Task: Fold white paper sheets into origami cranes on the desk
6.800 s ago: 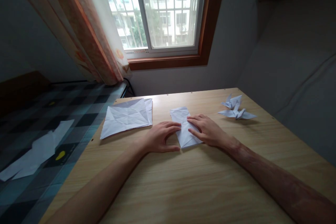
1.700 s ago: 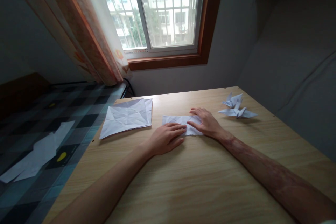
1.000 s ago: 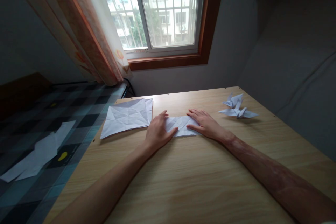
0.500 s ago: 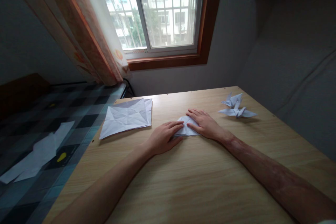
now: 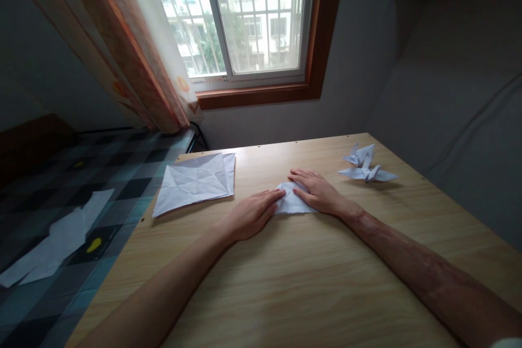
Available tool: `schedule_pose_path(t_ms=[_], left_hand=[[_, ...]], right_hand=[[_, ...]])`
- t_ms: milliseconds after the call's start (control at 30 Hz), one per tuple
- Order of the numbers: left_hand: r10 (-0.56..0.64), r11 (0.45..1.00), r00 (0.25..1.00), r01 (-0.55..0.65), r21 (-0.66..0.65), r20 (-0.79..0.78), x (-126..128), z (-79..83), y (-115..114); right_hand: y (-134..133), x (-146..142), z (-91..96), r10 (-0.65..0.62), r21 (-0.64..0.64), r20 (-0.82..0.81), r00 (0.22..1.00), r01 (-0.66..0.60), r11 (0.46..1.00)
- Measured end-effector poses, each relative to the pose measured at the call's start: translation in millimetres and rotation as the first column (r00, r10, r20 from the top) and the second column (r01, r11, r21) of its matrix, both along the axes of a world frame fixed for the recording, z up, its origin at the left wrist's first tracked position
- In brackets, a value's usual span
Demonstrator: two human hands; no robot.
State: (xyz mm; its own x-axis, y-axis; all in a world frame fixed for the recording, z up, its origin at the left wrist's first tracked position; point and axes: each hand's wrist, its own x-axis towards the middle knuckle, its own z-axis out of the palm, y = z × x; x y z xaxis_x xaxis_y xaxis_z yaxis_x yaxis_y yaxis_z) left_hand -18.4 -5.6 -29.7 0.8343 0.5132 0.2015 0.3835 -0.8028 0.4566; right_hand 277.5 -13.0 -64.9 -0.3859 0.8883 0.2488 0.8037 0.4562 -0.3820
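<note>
A folded piece of white paper lies flat on the wooden table. My left hand rests at its left side, fingers stretched out and fingertips touching the paper's left edge. Across the paper's right part lies my right hand, flat with its fingers extended and the thumb pressing near the middle. The right hand hides part of the paper.
Creased white paper sheets lie stacked at the table's left. Folded paper cranes stand at the back right. Cut paper pieces lie on the checked bed cover. A window is behind the table.
My left thumb has drawn in toward the other fingers, uncovering more of the paper's lower left edge. My right hand stays nearly in place on the paper.
</note>
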Motion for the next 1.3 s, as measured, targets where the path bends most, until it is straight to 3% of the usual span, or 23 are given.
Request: schedule_pose_path(t_ms=[100, 267, 400, 533, 733, 1000, 1300], left_hand=[[0.003, 1.000, 1.000, -0.003, 0.001, 0.011, -0.6, -5.6, 4.8], [-0.052, 0.993, 0.983, 0.070, 0.097, -0.176, -3.1, -9.7, 5.5], [-0.062, 0.990, 0.972, 0.089, 0.113, -0.226, -5.4, -9.8, 4.9], [-0.021, 0.990, 0.983, 0.045, 0.132, -0.184, -5.8, -8.9, 7.6], [0.122, 0.978, 0.992, -0.119, 0.171, -0.011, 0.5, -2.2, 4.5], [0.144, 0.953, 0.987, -0.157, 0.260, 0.069, 2.0, -4.2, 5.3], [0.081, 0.978, 0.994, -0.093, 0.188, 0.068, 1.1, 1.5, 0.0]], right_hand=[[0.0, -0.6, -1.7, 0.009, -0.002, 0.020, 1.000, -0.009, 1.000], [-2.3, -3.3, -5.8, 0.002, 0.002, 0.066, 0.998, -0.003, 1.000], [-3.2, -3.2, -4.8, 0.012, 0.023, 0.061, 0.998, -0.013, 1.000], [-3.5, -1.9, 1.4, 0.051, 0.097, -0.026, 0.998, -0.048, 0.994], [-3.8, -2.7, 7.0, 0.115, 0.184, -0.180, 0.977, -0.082, 0.979], [-3.9, -4.0, 9.9, 0.165, 0.107, -0.328, 0.930, -0.137, 0.985], [-4.1, 0.5, 1.7, 0.138, -0.064, -0.507, 0.851, -0.197, 0.978]])
